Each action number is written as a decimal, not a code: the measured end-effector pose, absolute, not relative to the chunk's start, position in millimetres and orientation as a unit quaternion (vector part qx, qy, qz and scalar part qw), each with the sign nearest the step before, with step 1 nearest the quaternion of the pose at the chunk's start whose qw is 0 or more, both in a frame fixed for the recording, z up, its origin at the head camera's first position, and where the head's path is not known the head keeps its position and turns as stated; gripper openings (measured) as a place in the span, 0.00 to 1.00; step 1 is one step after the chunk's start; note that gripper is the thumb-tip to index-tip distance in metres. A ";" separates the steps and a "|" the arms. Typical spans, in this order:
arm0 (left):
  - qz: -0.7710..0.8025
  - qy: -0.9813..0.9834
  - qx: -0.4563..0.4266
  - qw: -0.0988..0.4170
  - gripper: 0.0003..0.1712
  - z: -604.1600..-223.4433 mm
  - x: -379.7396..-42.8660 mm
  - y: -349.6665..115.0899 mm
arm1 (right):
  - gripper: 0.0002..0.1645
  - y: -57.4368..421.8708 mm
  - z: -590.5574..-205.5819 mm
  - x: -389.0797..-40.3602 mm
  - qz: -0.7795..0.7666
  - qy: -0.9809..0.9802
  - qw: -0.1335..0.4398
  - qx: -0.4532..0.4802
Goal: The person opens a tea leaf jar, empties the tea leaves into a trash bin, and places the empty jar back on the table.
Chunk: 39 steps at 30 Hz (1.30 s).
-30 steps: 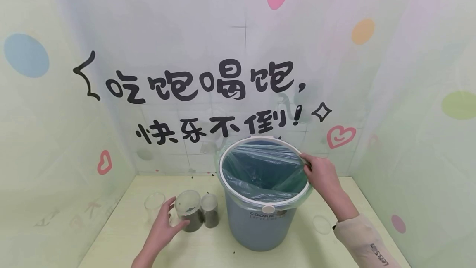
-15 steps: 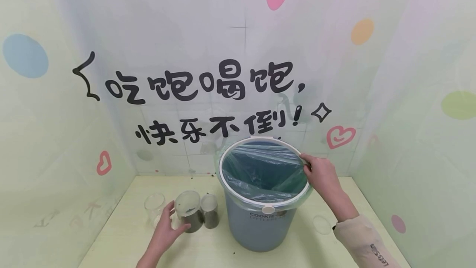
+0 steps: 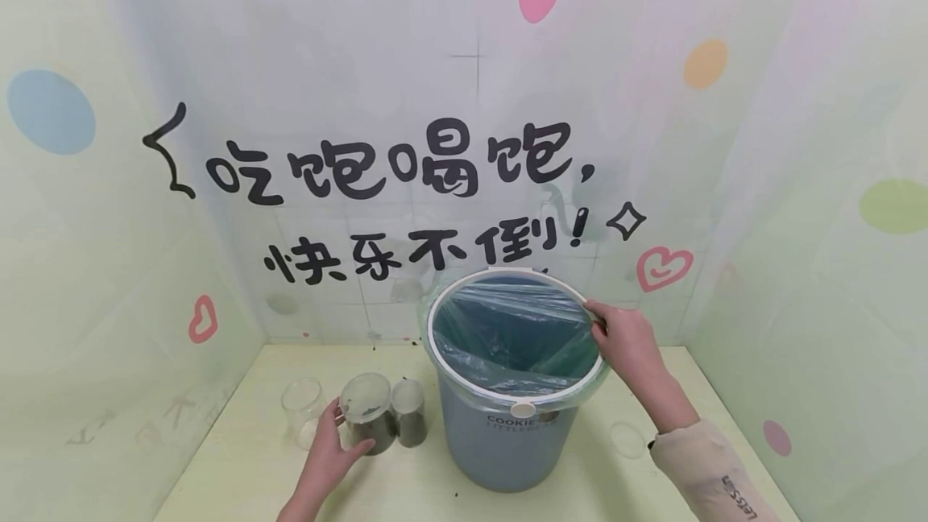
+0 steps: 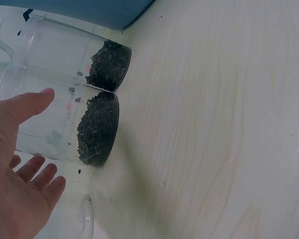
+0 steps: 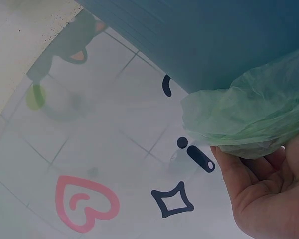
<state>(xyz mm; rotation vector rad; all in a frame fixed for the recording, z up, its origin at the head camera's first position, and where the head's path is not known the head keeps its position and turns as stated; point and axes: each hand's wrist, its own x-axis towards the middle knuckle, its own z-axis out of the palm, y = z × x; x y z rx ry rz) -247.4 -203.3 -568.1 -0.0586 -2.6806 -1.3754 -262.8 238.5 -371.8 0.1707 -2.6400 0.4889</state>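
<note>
A blue trash can (image 3: 500, 457) with a white rim ring stands mid-table, lined with a thin green plastic bag (image 3: 507, 381). My right hand (image 3: 631, 341) grips its rim at the right; in the right wrist view the fingers curl under the bag's overhang. To the can's left, a wide clear cup (image 3: 367, 401) and a narrower clear cup (image 3: 408, 401) stand side by side, dark crumbly flakes in their bottoms (image 4: 98, 130). My left hand (image 3: 328, 453) is at the wide cup, thumb and fingers spread on either side of it, loosely bent.
Another clear cup (image 3: 300, 401), without dark flakes, stands at the far left, behind my left hand. A clear round ring-like lid (image 3: 627, 438) lies right of the trash can. Printed curtains (image 3: 464, 87) enclose the table (image 3: 239, 457) at the back and sides.
My left hand has moved slightly right and closer around the wide cup. My right hand stays on the trash can's rim, and the can has not moved.
</note>
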 end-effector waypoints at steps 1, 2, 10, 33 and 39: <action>-0.455 -0.888 -0.019 0.067 0.56 -568.9 -248.2 -202.9 | 0.19 238.6 -371.8 -262.8 0.178 -0.956 0.224 0.062; -0.455 -0.887 -0.020 0.069 0.56 -569.3 -248.9 -202.4 | 0.19 238.6 -371.7 -263.0 0.179 -0.956 0.225 0.061; -0.463 -0.885 -0.013 0.043 0.57 -573.9 -256.0 -198.2 | 0.19 238.7 -372.3 -264.0 0.177 -0.955 0.230 0.061; -0.470 -0.881 -0.007 0.050 0.54 -578.0 -254.5 -197.9 | 0.19 239.6 -373.2 -263.1 0.179 -0.955 0.229 0.062; -0.461 -0.886 0.008 0.050 0.55 -576.7 -251.8 -200.7 | 0.19 239.3 -372.7 -263.4 0.177 -0.957 0.221 0.061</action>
